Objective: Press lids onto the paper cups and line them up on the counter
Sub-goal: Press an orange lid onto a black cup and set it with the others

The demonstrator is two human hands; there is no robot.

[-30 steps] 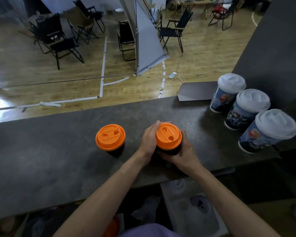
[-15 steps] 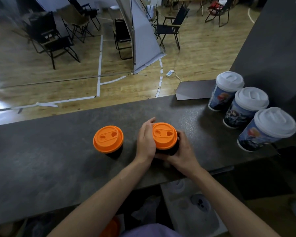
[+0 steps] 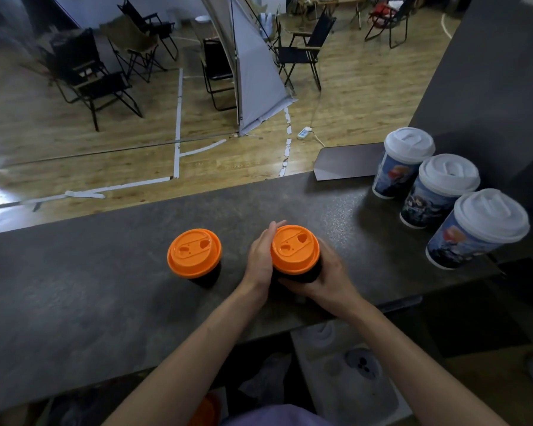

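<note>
A dark paper cup with an orange lid (image 3: 294, 249) stands near the counter's front edge, between my hands. My right hand (image 3: 330, 278) wraps its fingers round the cup's dark body from the right and front. My left hand (image 3: 260, 259) lies against the cup's left side with nearly straight fingers, the tips just past the lid's rim. A second dark cup with an orange lid (image 3: 194, 252) stands a little to the left, untouched. Three printed blue cups with white lids (image 3: 410, 146) (image 3: 448, 173) (image 3: 490, 215) form a diagonal row at the right.
The grey stone counter (image 3: 90, 287) runs left to right, with a dark flat board (image 3: 348, 161) at its far edge. A tall grey block (image 3: 490, 87) rises behind the white-lidded cups. Below the counter lie white lids in a tray (image 3: 351, 364). Folding chairs stand on the wooden floor beyond.
The orange-lidded cup has turned between my hands, its sip hole swinging toward the right. My left fingers have straightened along its side. The other cups have not moved.
</note>
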